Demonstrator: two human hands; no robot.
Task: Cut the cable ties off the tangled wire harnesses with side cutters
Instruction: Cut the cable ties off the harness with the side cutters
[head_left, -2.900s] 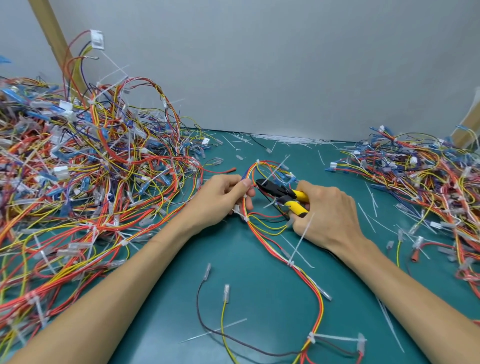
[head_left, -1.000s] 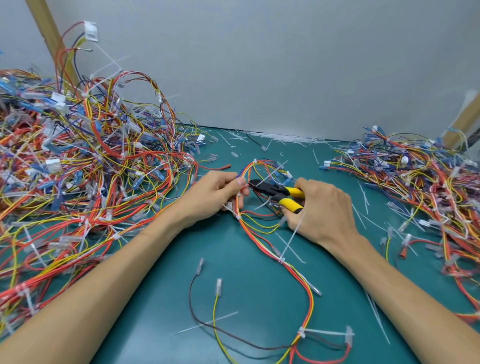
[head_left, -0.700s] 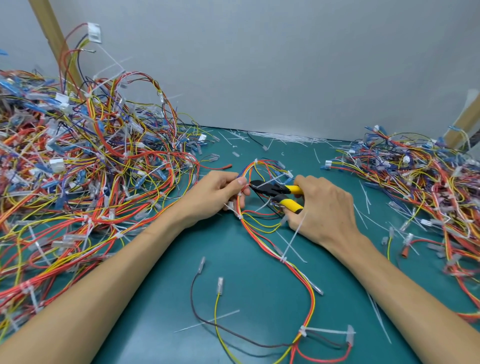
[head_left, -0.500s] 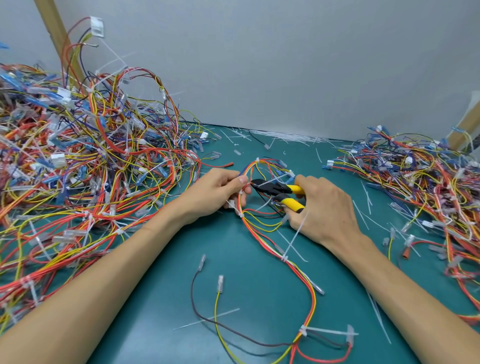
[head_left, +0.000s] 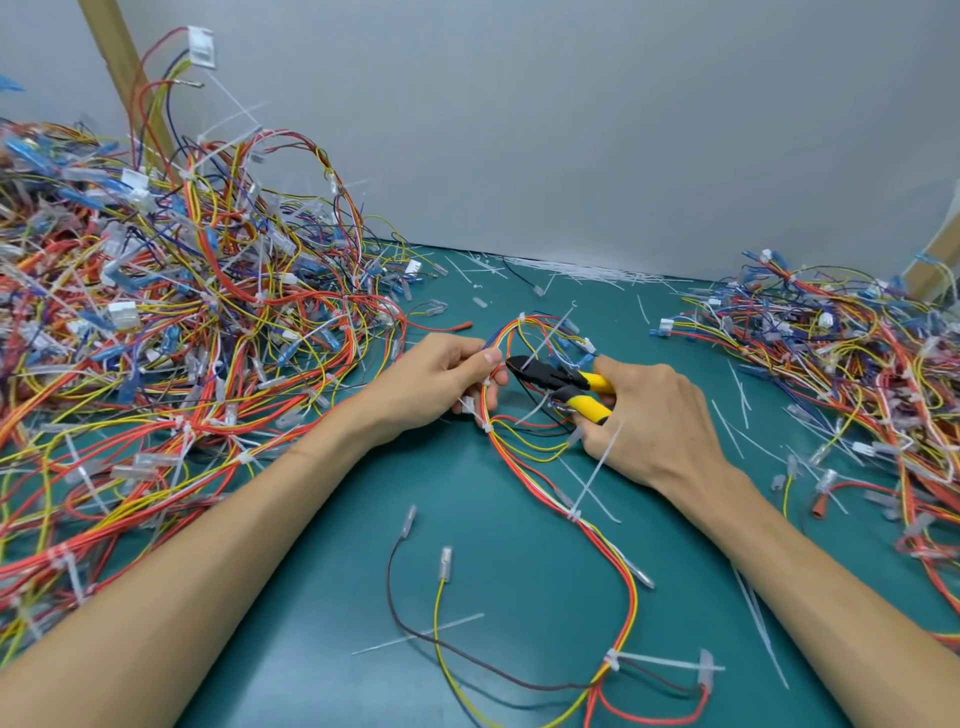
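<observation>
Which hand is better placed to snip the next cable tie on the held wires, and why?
Right. The right hand grips the yellow-handled cutters, whose black tip points at the wires just beside the left thumb. The left hand pinches those wires, so it is busy steadying them.

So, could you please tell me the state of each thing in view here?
harness: looped on the mat, cable ties still fastened.
side cutters: held, nose at the harness wires.
left hand: pinches the harness wires.
right hand: grips the cutters' yellow handles.
left pile: tangled, ties on.
right pile: tangled.
cut ties: loose by the wall.
</observation>
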